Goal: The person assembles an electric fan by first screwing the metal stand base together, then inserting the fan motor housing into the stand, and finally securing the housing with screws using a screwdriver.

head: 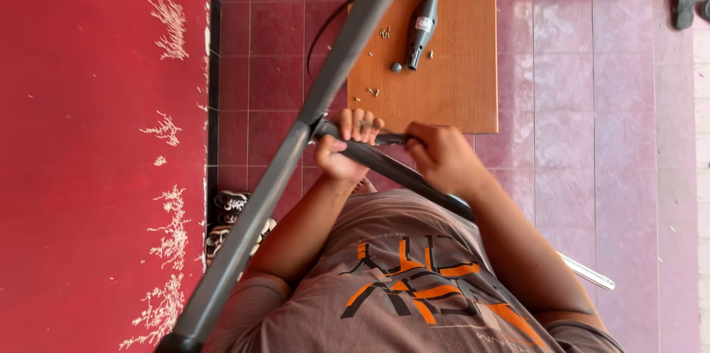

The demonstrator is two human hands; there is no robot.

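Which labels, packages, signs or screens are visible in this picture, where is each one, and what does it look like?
Label: a small pale sticker on the middle of the dark grey power tool, which lies on the wooden board; print too small to tell.
Shirt print: orange and black shapes on the chest of the person's grey shirt, at the bottom of the view.
No packages, signs or screens are visible.

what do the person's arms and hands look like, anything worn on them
Both hands, left and right, are bare, with no gloves or watch showing. The forearms are bare too. Short grey sleeves of a T-shirt with an orange and black print cover the upper arms.
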